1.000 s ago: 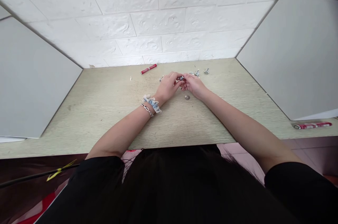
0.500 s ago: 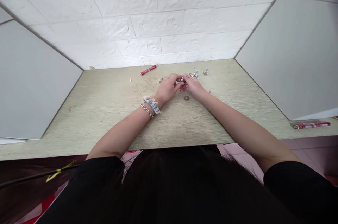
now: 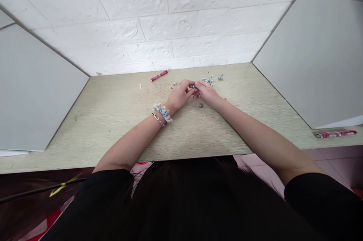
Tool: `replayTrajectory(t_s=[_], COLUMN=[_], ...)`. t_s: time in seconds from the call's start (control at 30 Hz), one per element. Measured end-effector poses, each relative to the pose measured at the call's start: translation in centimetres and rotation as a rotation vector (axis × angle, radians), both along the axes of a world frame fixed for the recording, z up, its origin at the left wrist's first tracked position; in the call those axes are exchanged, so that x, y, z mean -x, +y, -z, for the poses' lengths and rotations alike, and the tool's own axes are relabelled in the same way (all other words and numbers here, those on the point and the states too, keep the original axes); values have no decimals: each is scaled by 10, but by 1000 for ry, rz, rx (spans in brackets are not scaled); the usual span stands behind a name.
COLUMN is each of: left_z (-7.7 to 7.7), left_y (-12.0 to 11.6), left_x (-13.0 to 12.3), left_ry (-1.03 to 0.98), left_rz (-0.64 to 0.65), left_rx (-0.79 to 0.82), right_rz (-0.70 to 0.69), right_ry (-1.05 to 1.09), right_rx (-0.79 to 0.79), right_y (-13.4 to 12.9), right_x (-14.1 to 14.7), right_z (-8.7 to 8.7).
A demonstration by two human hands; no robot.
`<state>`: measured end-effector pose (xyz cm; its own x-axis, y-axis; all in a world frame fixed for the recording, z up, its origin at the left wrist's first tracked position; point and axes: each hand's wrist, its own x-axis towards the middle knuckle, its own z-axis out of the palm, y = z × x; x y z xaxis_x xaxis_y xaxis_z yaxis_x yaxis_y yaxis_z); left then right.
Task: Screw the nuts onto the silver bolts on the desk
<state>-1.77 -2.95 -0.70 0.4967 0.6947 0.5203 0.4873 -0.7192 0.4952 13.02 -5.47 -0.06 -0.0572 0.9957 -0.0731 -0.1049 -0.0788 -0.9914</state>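
Closest is a black shirt (image 3: 184, 195), with the sleeves ending above the elbows. Low on the left is a black cord (image 3: 31, 192) with a yellow tie (image 3: 61, 186) on it. Both arms reach over the pale bench (image 3: 187, 139). Close to its front edge, far off to the right, lies the near red tube (image 3: 336, 134). The left wrist wears a silver chain (image 3: 158, 119) and, just past it, a blue and white band (image 3: 162, 112).

A flat, round washer (image 3: 200, 105) lies on the bench, just on the near side of the hands. The left hand (image 3: 180, 93) pinches a small metal bit (image 3: 193, 86) between thumb and finger. The right hand (image 3: 207, 92) has its fingers curled and closed on the other end of the bit. So the bit is between the two hands, but the fingers hide some of it.

Past the right hand is a bunch of bolts (image 3: 210, 80), with a lone bolt (image 3: 221, 77) standing just to the right. A few metal bits (image 3: 173, 86) lie beside the left hand. Farther back, the far red tube (image 3: 159, 76) lies at a slant near the white wall (image 3: 153, 25).
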Motion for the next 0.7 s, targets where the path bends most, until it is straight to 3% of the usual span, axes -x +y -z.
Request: replayTrajectory(t_s=[0.27,0.7], left_z=[-1,-2], left_y=[-2,-3], left_x=[0,0], left_ry=[25,3], left_rz=[10,31], left_rx=[15,-26], right_rz=[-4,7], right_ry=[43,1], right_rx=[43,-11], right_y=[-1,6], right_x=[-2,-1], right_z=[-3,9])
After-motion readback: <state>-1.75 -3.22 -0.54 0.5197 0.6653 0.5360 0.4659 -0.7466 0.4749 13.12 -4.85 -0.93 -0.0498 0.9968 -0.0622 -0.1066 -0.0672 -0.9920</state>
